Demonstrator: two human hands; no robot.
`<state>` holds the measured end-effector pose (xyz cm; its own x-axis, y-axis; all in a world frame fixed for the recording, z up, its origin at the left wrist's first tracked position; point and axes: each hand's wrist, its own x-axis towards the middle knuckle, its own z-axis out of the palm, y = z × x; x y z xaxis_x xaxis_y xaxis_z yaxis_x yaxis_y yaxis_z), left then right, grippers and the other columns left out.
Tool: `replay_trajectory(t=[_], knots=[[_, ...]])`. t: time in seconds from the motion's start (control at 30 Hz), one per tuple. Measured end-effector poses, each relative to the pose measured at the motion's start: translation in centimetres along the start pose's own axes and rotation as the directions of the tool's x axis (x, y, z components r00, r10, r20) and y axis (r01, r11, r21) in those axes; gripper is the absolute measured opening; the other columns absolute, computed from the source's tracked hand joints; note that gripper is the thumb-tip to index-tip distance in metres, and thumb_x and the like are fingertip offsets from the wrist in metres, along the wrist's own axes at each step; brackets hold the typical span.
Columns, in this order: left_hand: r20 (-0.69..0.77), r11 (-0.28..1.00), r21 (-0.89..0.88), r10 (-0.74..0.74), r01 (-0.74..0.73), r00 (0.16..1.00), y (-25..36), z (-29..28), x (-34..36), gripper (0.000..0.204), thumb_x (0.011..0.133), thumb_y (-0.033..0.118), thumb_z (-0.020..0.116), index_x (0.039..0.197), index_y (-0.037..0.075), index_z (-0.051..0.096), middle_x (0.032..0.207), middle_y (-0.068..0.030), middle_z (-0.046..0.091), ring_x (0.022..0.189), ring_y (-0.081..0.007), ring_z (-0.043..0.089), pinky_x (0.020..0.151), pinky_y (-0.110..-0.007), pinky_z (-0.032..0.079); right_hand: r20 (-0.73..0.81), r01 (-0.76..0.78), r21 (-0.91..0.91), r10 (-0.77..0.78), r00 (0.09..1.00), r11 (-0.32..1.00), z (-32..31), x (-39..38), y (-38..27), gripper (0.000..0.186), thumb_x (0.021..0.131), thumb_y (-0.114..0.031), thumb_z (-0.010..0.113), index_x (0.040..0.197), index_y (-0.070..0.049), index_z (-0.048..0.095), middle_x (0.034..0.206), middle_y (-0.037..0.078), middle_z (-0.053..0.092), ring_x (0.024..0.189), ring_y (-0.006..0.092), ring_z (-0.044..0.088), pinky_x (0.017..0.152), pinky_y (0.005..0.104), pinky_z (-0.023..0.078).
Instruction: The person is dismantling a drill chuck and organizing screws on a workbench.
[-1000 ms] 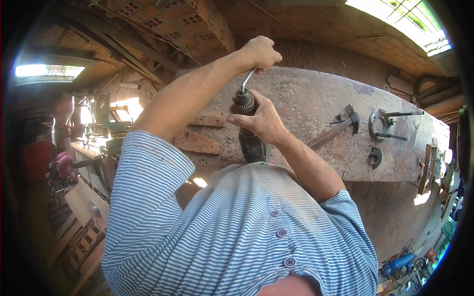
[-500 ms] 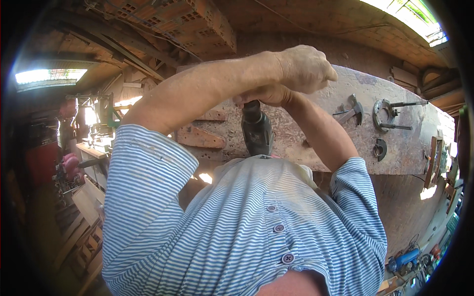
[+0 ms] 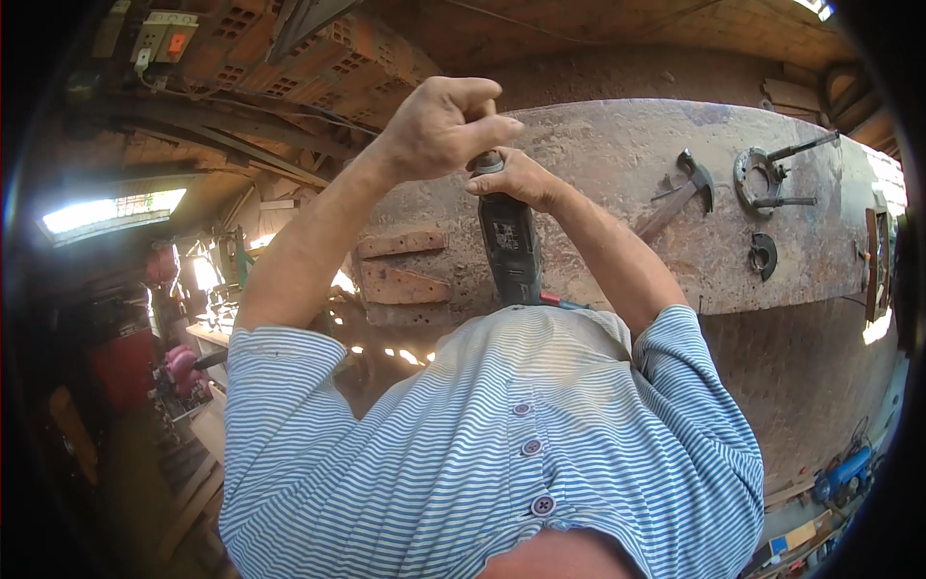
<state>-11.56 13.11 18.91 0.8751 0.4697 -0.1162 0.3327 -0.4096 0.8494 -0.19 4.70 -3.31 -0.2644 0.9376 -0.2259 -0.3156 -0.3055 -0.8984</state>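
Note:
My left hand [image 3: 449, 125] is closed just above the black power drill [image 3: 511, 251]; what is in its fingers is mostly hidden. Below it, my right hand [image 3: 516, 179] grips the drill's chuck end, thumb across it. The drill's other end is against my shirt. The drill is held over a worn workbench [image 3: 588, 135]. To its left lie two reddish wooden pieces [image 3: 405, 280]; to its right, a claw hammer [image 3: 696, 179].
Right on the bench are a round metal base with two rods [image 3: 757, 174] and a small dark curved piece [image 3: 762, 256]. A blue tank [image 3: 849, 473] sits low at right. Wood scraps and a pink machine [image 3: 183, 367] crowd the left. Hollow bricks and sockets [image 3: 164, 43] are overhead.
My left hand swung right across the drill, then came back left above it. My right hand moved up, exposing more drill body. The bent metal rod seen at the chuck earlier is now hidden.

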Motion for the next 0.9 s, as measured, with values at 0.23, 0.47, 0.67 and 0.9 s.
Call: replay_trajectory(t=[0.23,0.47,0.67,0.9], knots=[[-0.178,0.996,-0.071,0.036,-0.050,0.983,-0.6,0.9,-1.6,0.027,0.101,0.017,0.077,0.080,0.006,0.065,0.066,0.0047,0.061,0.061,-0.0017,0.051,0.054,-0.025,0.041,-0.045,-0.051,-0.035,0.050,0.998,0.998,0.7,-0.3,-0.7,0.048,0.076,-0.036,0.095,0.106,-0.006,0.073,0.090,0.006,0.073,0.081,0.0190,0.068,0.082,0.0364,0.056],[-0.174,0.980,0.197,0.026,0.010,0.984,1.7,3.2,0.1,0.038,0.099,0.025,0.078,0.072,0.005,0.058,0.062,0.0009,0.061,0.059,-0.0055,0.052,0.054,-0.030,0.043,-0.015,0.014,-0.098,-0.016,1.000,0.995,1.9,-0.3,-0.2,0.041,0.073,-0.029,0.090,0.102,-0.005,0.074,0.090,0.006,0.073,0.084,0.0195,0.069,0.082,0.0369,0.056],[-0.112,0.872,0.486,0.122,-0.053,0.986,3.2,5.7,2.3,0.043,0.096,0.034,0.075,0.072,0.002,0.060,0.058,-0.0113,0.063,0.052,-0.0155,0.058,0.055,-0.039,0.049,-0.020,0.091,-0.133,-0.095,0.995,0.987,4.9,-3.3,-3.1,0.043,0.072,-0.027,0.090,0.102,-0.001,0.074,0.091,0.006,0.073,0.085,0.0205,0.068,0.084,0.0373,0.055],[0.013,0.639,0.767,0.076,-0.059,0.997,4.0,7.5,5.5,0.045,0.097,0.033,0.074,0.127,0.000,0.077,0.097,-0.0248,0.080,0.096,-0.0400,0.080,0.091,-0.051,0.063,-0.028,0.070,-0.273,-0.081,0.996,0.959,6.9,-2.5,-0.9,0.042,0.074,-0.027,0.091,0.099,0.002,0.075,0.088,0.009,0.075,0.084,0.0194,0.068,0.083,0.0376,0.056]])
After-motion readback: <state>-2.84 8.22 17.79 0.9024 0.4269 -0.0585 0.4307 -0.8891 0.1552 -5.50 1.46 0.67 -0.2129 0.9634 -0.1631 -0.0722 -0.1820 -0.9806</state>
